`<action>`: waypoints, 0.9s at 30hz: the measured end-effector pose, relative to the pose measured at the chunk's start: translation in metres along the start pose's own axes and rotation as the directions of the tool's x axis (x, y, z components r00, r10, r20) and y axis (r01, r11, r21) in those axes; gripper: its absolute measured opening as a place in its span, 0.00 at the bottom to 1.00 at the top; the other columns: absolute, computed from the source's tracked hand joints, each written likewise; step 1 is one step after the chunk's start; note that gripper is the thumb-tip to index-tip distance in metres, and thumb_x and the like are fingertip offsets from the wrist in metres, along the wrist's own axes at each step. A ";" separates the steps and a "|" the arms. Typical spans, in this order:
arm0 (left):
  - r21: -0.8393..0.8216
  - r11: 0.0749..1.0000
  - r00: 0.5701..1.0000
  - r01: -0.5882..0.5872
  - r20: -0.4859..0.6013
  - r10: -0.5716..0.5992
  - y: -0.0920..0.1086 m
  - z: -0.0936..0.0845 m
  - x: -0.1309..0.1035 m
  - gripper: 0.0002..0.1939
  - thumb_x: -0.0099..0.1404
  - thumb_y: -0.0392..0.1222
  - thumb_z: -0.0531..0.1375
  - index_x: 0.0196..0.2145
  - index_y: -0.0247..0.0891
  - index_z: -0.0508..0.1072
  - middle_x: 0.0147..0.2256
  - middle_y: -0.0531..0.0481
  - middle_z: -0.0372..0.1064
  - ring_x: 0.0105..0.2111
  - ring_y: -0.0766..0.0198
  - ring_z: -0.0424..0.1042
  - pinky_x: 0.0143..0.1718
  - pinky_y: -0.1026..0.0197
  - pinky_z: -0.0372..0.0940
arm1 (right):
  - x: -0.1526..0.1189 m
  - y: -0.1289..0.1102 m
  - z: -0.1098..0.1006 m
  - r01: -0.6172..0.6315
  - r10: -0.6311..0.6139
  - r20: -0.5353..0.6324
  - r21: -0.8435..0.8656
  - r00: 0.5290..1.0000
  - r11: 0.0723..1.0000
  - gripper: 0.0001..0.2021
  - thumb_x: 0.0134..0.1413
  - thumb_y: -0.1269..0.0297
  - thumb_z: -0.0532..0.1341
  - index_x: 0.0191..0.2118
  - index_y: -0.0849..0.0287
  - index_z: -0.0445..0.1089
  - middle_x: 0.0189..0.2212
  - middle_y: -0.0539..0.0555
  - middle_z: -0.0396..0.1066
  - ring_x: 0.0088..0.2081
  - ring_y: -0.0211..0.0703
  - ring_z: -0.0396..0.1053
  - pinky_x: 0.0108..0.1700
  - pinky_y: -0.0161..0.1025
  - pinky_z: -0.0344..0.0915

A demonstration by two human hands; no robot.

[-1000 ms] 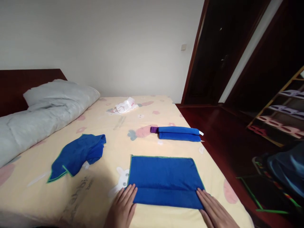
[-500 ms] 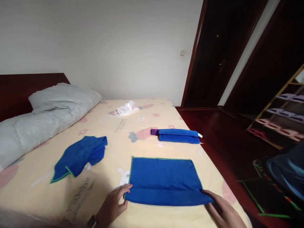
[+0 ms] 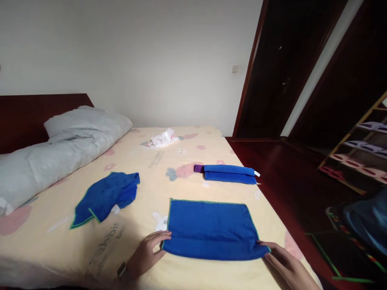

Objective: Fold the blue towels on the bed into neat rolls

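Observation:
A blue towel (image 3: 211, 225) with green edging lies on the bed before me, its near edge folded over in a strip. At its near left corner, my left hand (image 3: 148, 250) pinches the cloth between thumb and fingers. My right hand (image 3: 284, 262) grips the near right corner the same way. Beyond the towel sits a neatly folded blue cloth (image 3: 229, 174) with a purple piece sticking out at its left end and white tags at its right. Off to the left, a second blue towel (image 3: 105, 197) with green edging lies crumpled.
The bed (image 3: 148, 185) has a cream sheet with printed figures. A grey quilt (image 3: 87, 133) lies bunched by the headboard (image 3: 45, 117), and a white plastic bag (image 3: 164, 138) rests near the wall. Right of the bed's edge stand a slipper rack (image 3: 356, 149) and a dark door (image 3: 281, 76).
Both hands keep hold of the towel's near corners, and its folded near strip looks slightly shifted. The whole view has moved a little, so things appear somewhat farther right.

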State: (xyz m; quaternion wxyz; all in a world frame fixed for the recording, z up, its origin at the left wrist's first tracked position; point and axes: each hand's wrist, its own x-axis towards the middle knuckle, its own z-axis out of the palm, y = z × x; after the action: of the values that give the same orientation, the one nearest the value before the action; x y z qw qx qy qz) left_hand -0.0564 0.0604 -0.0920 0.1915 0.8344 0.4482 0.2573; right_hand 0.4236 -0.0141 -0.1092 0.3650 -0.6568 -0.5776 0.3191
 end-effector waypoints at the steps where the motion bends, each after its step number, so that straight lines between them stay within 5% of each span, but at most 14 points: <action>1: -0.010 1.000 1.000 0.008 0.002 -0.008 0.000 0.000 0.001 0.24 0.58 0.28 0.55 0.48 0.46 0.77 0.52 0.52 0.75 0.53 0.58 0.73 0.59 0.57 0.66 | -0.001 0.000 -0.002 0.005 -0.005 0.009 0.004 1.000 1.000 0.25 0.52 0.39 0.60 0.45 0.53 0.78 0.50 0.57 0.76 0.53 0.56 0.72 0.57 0.45 0.68; 9: -0.144 0.983 0.984 0.115 -0.122 -0.133 -0.003 0.006 0.011 0.13 0.70 0.42 0.53 0.46 0.43 0.76 0.48 0.47 0.76 0.49 0.59 0.74 0.53 0.59 0.69 | 0.004 -0.002 -0.011 0.052 -0.052 -0.003 0.033 0.999 0.998 0.23 0.52 0.42 0.62 0.44 0.53 0.79 0.51 0.56 0.75 0.54 0.56 0.72 0.58 0.43 0.67; 14: -0.222 0.942 0.946 0.253 -0.147 -0.289 -0.005 0.020 0.026 0.19 0.71 0.53 0.52 0.52 0.41 0.71 0.31 0.51 0.72 0.32 0.63 0.74 0.37 0.62 0.71 | 0.017 -0.015 0.002 -0.048 0.050 -0.094 0.032 0.994 0.998 0.24 0.56 0.40 0.57 0.44 0.55 0.75 0.45 0.56 0.78 0.47 0.52 0.75 0.49 0.38 0.71; 21: -0.103 0.967 0.941 0.235 -0.225 -0.252 0.002 0.021 0.030 0.19 0.72 0.53 0.50 0.53 0.43 0.68 0.26 0.55 0.67 0.28 0.62 0.72 0.32 0.62 0.68 | 0.025 -0.001 0.013 -0.121 0.109 -0.168 -0.062 0.980 0.991 0.25 0.59 0.40 0.51 0.46 0.54 0.71 0.45 0.56 0.78 0.49 0.51 0.75 0.49 0.39 0.70; 27: 0.086 0.964 0.936 0.253 -0.272 -0.221 0.004 0.021 0.026 0.16 0.73 0.49 0.49 0.50 0.43 0.70 0.27 0.53 0.71 0.29 0.60 0.74 0.34 0.60 0.67 | 0.023 -0.008 0.011 -0.108 0.090 -0.105 -0.181 0.990 0.978 0.28 0.62 0.43 0.47 0.62 0.51 0.57 0.37 0.53 0.79 0.41 0.50 0.77 0.41 0.40 0.69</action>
State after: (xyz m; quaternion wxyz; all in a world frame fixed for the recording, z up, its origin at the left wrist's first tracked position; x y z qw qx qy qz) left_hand -0.0290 0.0785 -0.1003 0.1102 0.7431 0.5815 0.3121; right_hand 0.4134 0.0102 -0.1083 0.3131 -0.7305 -0.5533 0.2494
